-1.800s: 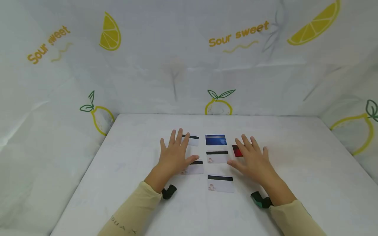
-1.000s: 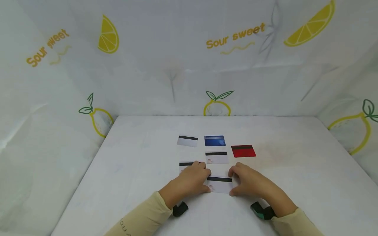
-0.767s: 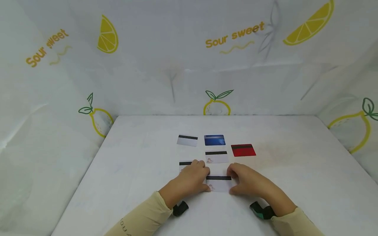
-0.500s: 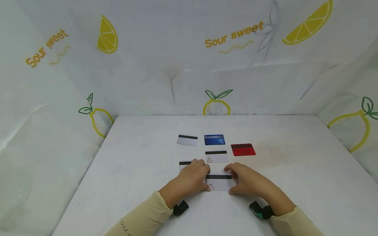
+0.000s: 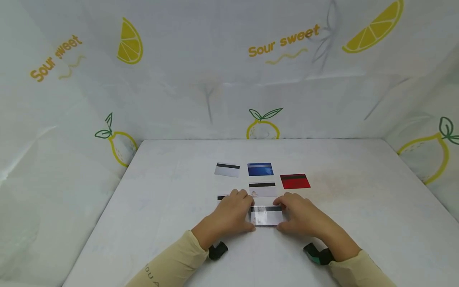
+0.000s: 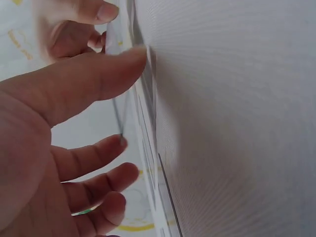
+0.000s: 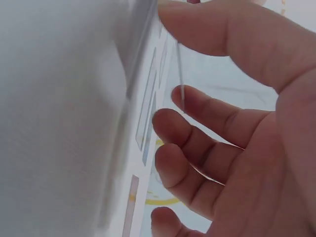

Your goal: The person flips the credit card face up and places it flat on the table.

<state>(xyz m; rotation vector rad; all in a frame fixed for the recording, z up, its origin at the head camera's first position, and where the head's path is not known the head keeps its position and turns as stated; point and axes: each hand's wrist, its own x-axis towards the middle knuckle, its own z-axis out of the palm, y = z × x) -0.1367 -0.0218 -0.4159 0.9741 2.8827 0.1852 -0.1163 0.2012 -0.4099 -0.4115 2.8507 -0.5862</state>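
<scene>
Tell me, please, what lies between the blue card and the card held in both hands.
A white card with a dark stripe lies between the blue card and the held card, as the head view shows.

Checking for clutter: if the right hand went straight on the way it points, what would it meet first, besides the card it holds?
Probably the striped white card between the held card and blue card, but the right hand might pass above; depth is unclear.
</scene>
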